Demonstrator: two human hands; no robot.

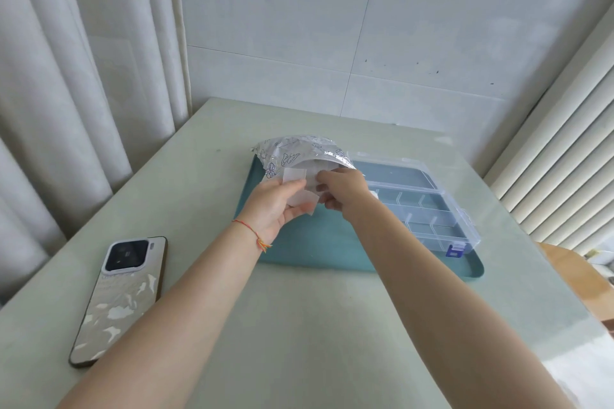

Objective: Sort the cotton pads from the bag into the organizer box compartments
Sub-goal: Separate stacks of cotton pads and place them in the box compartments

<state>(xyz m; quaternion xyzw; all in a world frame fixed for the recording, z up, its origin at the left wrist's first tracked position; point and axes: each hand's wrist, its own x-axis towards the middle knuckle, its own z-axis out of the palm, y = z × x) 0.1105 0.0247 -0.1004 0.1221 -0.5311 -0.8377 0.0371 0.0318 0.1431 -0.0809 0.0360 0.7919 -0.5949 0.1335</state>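
Forearms reach over a pale table (299, 325), a phone (119, 299) lying at left. Left hand (272, 206) holds white pads (300, 191) at the bag (299, 151) mouth; right hand (342, 191) pinches them. Both hover above a teal tray (309, 249), with the clear organizer (428, 206) just right.

Both hands over teal tray (332, 252) on bench (299, 325): left hand (270, 206) holds cotton pads (300, 191); right hand (345, 191) pinches them at bag (292, 151). Organizer box (428, 206) open.
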